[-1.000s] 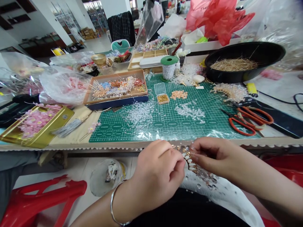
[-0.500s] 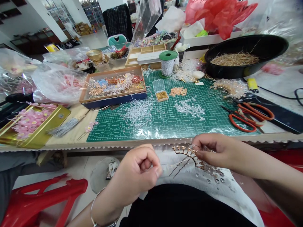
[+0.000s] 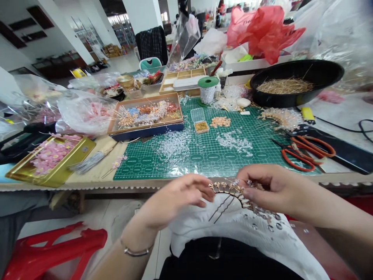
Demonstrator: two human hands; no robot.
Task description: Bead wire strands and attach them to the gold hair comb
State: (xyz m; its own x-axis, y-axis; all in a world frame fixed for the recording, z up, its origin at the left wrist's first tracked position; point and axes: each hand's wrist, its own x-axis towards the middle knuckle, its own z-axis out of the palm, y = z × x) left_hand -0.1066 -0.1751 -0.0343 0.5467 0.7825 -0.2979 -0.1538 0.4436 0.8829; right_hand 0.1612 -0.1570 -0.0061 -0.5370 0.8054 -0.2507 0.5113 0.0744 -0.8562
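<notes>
My right hand (image 3: 269, 186) pinches a gold-coloured beaded hair ornament (image 3: 230, 190) near the middle of its arc. The ornament's thin two-pronged pin (image 3: 221, 208) points down over a white cloth (image 3: 247, 237) on my lap. My left hand (image 3: 180, 193) has its fingers loosely apart, with the fingertips at the ornament's left end. A metal bangle (image 3: 136, 252) circles my left wrist. Clear beads and loose sequins (image 3: 268, 219) trail from the ornament's right end across the cloth.
Beyond my hands, a green cutting mat (image 3: 210, 163) holds loose clear beads. Orange-handled scissors (image 3: 297, 161) lie on its right edge. A tray of beaded sprays (image 3: 145, 130), a gold tin of pink flowers (image 3: 49, 161) and a black basin of wires (image 3: 294, 83) stand around it.
My left hand has moved right and uncurled, and its fingertips now reach the ornament. The ornament sits a little higher and more to the left in view, still in my right hand.
</notes>
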